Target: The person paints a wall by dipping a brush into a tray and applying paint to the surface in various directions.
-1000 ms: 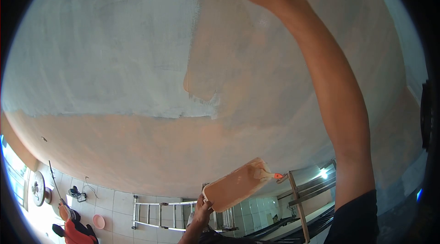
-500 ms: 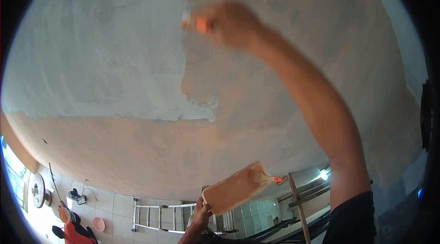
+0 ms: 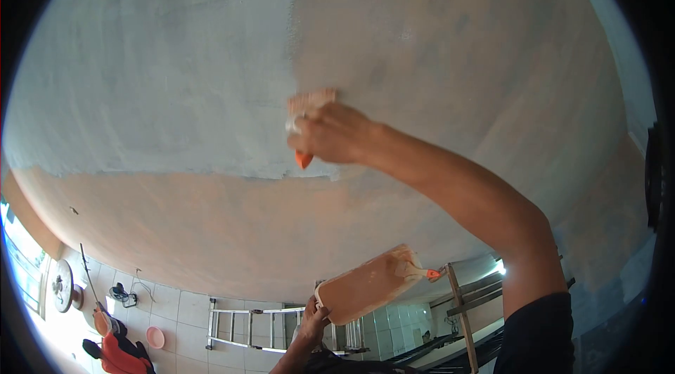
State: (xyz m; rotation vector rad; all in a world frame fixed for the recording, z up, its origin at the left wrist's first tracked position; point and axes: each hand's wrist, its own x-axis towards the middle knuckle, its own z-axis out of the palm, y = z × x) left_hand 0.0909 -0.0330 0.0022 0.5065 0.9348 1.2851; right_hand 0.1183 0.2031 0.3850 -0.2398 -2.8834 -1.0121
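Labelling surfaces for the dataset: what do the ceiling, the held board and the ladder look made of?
Ceiling: plaster or cement, matte; grey skim coat beside bare tan patches. Board in the left hand: likely plastic or wood, smeared with tan mix; unclear. Ladder: metal, probably aluminium; silvery rails.

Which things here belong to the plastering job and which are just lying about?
In use:
right hand
orange-handled putty knife
left hand
peach-smeared flat tray
half-coated grey and peach surface

Lying about:
aluminium ladder
pink round basin

Bare arm, short dark sleeve
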